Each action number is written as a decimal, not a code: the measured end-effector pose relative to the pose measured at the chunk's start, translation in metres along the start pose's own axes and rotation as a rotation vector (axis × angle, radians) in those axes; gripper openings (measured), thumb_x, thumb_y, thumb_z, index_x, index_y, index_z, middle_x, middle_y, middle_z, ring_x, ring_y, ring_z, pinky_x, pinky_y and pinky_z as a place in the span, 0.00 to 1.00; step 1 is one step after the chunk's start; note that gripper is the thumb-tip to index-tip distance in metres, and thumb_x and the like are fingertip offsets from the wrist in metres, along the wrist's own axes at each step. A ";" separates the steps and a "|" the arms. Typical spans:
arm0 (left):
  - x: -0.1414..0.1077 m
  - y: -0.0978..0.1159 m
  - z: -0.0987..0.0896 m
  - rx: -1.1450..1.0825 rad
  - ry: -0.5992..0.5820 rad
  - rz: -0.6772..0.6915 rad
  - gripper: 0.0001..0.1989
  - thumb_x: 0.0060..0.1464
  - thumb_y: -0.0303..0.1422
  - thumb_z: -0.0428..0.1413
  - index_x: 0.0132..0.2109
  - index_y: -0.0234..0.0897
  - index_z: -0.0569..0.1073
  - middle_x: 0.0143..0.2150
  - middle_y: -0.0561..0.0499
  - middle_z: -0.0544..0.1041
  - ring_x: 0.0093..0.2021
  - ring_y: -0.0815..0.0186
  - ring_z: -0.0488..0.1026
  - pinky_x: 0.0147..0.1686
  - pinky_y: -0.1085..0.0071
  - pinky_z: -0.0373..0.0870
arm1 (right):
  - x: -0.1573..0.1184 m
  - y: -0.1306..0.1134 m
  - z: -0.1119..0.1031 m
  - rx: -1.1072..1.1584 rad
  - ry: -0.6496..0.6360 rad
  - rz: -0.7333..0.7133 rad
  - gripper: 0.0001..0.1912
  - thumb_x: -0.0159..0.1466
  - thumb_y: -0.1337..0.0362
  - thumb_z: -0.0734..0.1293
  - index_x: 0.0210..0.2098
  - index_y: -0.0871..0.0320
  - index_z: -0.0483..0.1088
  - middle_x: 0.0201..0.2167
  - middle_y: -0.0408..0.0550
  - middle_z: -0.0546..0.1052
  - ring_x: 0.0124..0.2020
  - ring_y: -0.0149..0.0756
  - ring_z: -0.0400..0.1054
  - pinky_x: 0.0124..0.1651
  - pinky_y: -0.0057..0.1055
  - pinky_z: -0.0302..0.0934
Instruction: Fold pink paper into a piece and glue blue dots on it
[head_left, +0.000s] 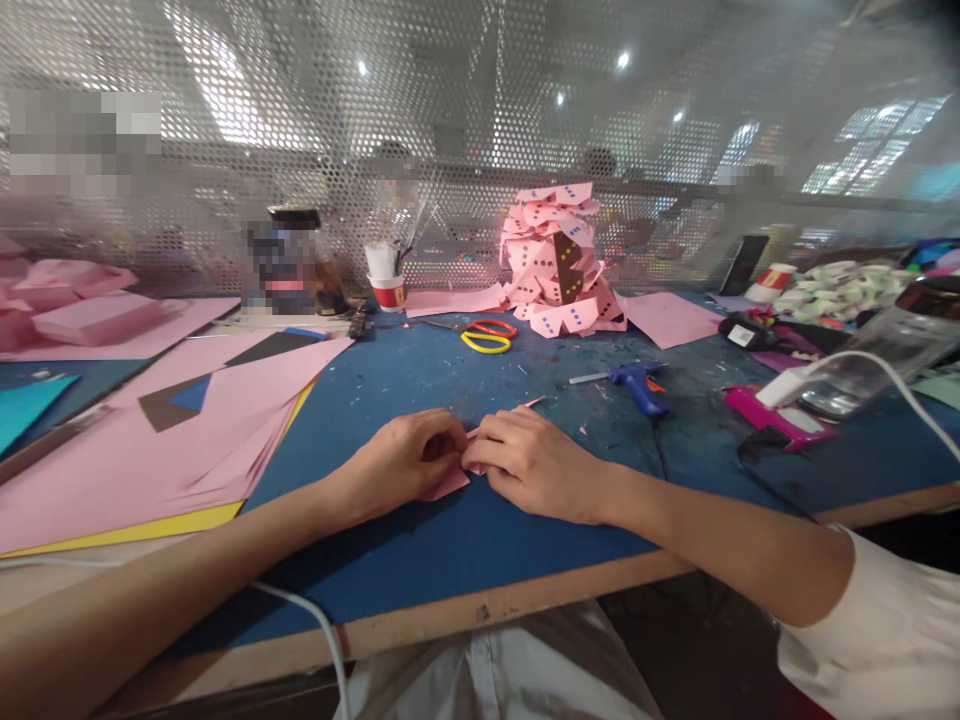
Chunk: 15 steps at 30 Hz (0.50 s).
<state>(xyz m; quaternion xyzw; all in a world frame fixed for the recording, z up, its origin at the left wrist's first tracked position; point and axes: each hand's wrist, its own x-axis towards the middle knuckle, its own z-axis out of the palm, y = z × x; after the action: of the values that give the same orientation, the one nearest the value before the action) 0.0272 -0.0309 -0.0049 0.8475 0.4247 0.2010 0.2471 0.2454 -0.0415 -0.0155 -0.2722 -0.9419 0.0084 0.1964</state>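
Observation:
Between my two hands, on the blue table [360,400], lies a small piece of pink paper [450,486], mostly covered by my fingers. My left hand [409,455] pinches its left part, thumb and fingers curled together. From the other side my right hand [529,460] bends over the paper with its fingers closed on it. A narrow pink tip shows beyond the right knuckles. A stack of folded pink paper pieces with dots [536,255] stands at the back. Yellow-and-red-handled scissors [487,345] and a blue glue gun [639,385] lie beyond my hands.
Large pink sheets [247,440] are piled at left. At right are a magenta power strip [780,415], a clear plastic container [877,350] and a white cable. A paper cup [387,290] holding tools stands before the perforated metal screen [465,130]. A wooden edge [525,607] borders the table.

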 end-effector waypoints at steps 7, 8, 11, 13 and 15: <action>0.000 -0.002 0.000 -0.025 -0.007 -0.017 0.05 0.56 0.32 0.55 0.37 0.36 0.74 0.27 0.56 0.71 0.26 0.71 0.65 0.27 0.76 0.59 | 0.001 0.000 0.000 -0.004 0.000 0.003 0.11 0.69 0.71 0.60 0.43 0.56 0.73 0.42 0.49 0.74 0.44 0.37 0.66 0.48 0.35 0.55; 0.000 -0.002 0.000 -0.029 -0.009 -0.019 0.05 0.56 0.32 0.55 0.37 0.36 0.74 0.27 0.56 0.71 0.26 0.71 0.65 0.27 0.76 0.59 | 0.001 0.000 -0.001 -0.003 -0.002 0.002 0.11 0.69 0.71 0.60 0.43 0.56 0.73 0.42 0.49 0.74 0.44 0.37 0.66 0.48 0.35 0.55; 0.000 -0.001 -0.001 -0.035 -0.012 -0.022 0.05 0.56 0.32 0.55 0.37 0.36 0.74 0.27 0.56 0.71 0.26 0.71 0.64 0.27 0.76 0.59 | 0.001 0.000 -0.002 0.004 -0.015 0.002 0.11 0.68 0.71 0.60 0.43 0.56 0.73 0.43 0.49 0.74 0.44 0.37 0.66 0.48 0.35 0.55; 0.000 0.000 -0.001 -0.036 -0.014 -0.023 0.05 0.56 0.32 0.55 0.37 0.36 0.74 0.27 0.56 0.71 0.26 0.71 0.64 0.27 0.76 0.60 | 0.001 0.000 -0.002 0.012 -0.020 0.001 0.10 0.68 0.71 0.60 0.42 0.56 0.73 0.43 0.49 0.74 0.44 0.37 0.66 0.48 0.35 0.55; 0.000 -0.001 -0.001 -0.040 -0.014 -0.017 0.05 0.56 0.32 0.55 0.37 0.36 0.74 0.27 0.56 0.71 0.26 0.71 0.65 0.27 0.76 0.60 | 0.000 0.001 -0.002 0.017 -0.019 -0.004 0.10 0.68 0.72 0.61 0.42 0.56 0.73 0.43 0.49 0.74 0.44 0.37 0.67 0.49 0.35 0.55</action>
<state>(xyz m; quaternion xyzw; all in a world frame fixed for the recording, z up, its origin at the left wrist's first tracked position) 0.0262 -0.0302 -0.0047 0.8400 0.4262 0.2014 0.2686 0.2462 -0.0407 -0.0137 -0.2684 -0.9442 0.0186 0.1898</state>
